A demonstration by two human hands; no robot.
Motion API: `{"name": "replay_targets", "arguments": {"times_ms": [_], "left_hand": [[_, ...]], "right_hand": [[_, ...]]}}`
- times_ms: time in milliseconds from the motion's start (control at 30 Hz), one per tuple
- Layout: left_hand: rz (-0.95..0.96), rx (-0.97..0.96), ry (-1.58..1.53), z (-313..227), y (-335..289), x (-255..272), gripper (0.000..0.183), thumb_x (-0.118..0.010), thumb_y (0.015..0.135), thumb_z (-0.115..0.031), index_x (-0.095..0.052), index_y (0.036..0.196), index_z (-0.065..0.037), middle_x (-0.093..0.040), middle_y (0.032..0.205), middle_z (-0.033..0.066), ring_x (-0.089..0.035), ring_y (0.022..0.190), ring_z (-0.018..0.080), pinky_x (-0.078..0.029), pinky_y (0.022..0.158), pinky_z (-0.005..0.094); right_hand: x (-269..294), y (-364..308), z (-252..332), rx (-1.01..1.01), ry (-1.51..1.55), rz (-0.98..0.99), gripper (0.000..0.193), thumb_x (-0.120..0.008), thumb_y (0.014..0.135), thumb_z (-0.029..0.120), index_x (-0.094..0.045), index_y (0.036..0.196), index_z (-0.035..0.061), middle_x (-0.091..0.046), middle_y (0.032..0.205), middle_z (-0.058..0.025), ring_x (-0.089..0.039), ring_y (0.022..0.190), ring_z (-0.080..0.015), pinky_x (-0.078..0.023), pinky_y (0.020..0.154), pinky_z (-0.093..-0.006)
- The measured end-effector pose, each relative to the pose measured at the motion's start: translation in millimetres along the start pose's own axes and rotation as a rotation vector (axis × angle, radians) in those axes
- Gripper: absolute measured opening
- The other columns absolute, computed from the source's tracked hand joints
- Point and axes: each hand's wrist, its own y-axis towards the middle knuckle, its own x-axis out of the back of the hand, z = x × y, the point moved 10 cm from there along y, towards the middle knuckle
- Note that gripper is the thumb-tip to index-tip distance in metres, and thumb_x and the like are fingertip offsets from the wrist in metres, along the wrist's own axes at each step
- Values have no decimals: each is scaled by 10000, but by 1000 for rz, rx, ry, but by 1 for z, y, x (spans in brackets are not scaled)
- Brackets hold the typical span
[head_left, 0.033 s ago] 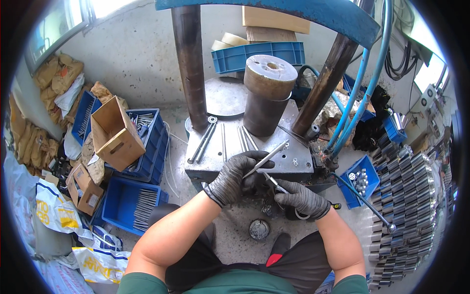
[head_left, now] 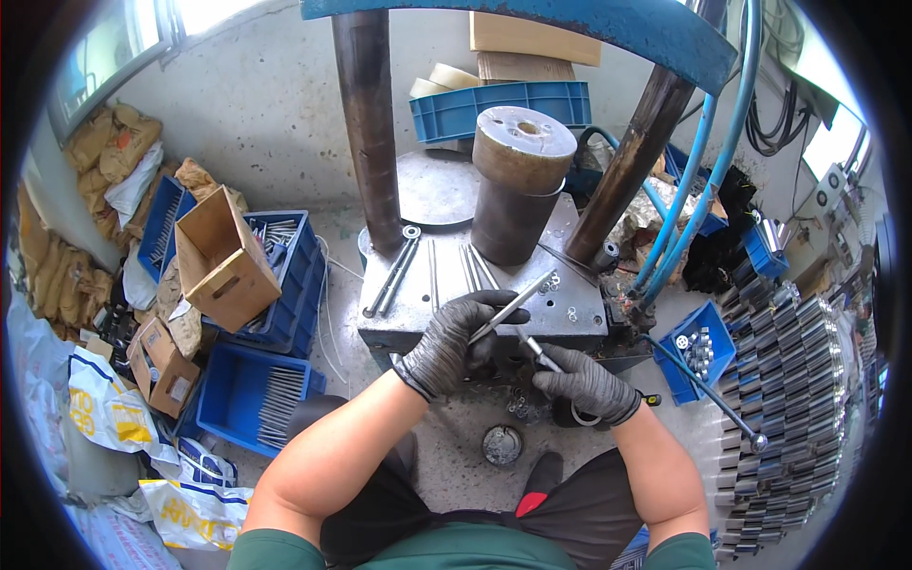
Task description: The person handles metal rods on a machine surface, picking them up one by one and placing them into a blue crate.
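Observation:
My left hand [head_left: 439, 348], in a dark grey glove, is closed around a slim metal rod [head_left: 510, 312] that slants up to the right. Close by, my gloved right hand [head_left: 591, 386] grips a short metal shaft [head_left: 540, 352], its end pointing up-left just below the rod. What the shaft belongs to is hidden by the fingers. Both hands are at the front edge of a metal press bed [head_left: 513, 325]. On the bed lie a pair of rods with a ring at one end [head_left: 397, 271], several plain rods [head_left: 475, 270], and small rings [head_left: 572, 313].
A heavy steel cylinder [head_left: 519, 220] stands on the bed between thick posts [head_left: 367, 123]. Left are a blue bin [head_left: 224, 389] of rods and a cardboard box [head_left: 226, 285]. Right are a ball-ended lever [head_left: 757, 442], a blue parts bin [head_left: 724, 350] and stacked metal tubes [head_left: 784, 380].
The rod in my left hand has shifted slightly down and left. The shaft in my right hand has turned a little, its end now nearer the rod.

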Motion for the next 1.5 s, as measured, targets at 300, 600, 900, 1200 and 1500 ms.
{"name": "replay_targets", "arguments": {"times_ms": [300, 600, 900, 1200, 1500], "left_hand": [[-169, -170, 179, -32, -8, 17, 735, -587, 808, 17, -402, 1519, 25, -662, 1279, 194, -441, 454, 36, -362, 362, 181], [-179, -109, 144, -31, -5, 24, 552, -556, 906, -83, -461, 1445, -10, -693, 838, 86, -456, 449, 70, -348, 371, 191], [-232, -180, 50, -30, -4, 29, 486, -575, 906, -67, -487, 1381, -21, -707, 966, 145, -674, 681, 144, -553, 562, 248], [-232, -92, 475, -2, 5, 12, 225, -665, 938, -100, -642, 1154, -42, -690, 934, 53, -548, 561, 102, -478, 495, 249], [-56, 40, 858, 37, 19, -11, 326, -707, 980, -212, -637, 1224, -9, -685, 1015, 57, -615, 972, 117, -532, 886, 281]], "right_hand": [[94, -17, 43, 444, -1024, -755, 294, -663, 792, 51, -647, 1080, -7, -656, 894, -244, -672, 859, -401, -552, 813, -438], [77, -2, 31, 509, -1451, -743, 266, -693, 752, 85, -652, 1013, 56, -671, 931, -189, -624, 915, -409, -479, 835, -517], [110, -4, 19, 543, -1124, -805, 222, -702, 755, 12, -601, 948, 57, -626, 858, -156, -622, 809, -335, -509, 765, -436], [80, -7, 35, 469, -212, -607, 244, -772, 829, -1, -595, 985, 63, -635, 880, -14, -593, 817, -116, -525, 771, -290], [37, -10, 29, 342, -153, -560, 211, -730, 839, 23, -605, 1009, 14, -664, 876, -52, -638, 790, -140, -551, 750, -322]]}}
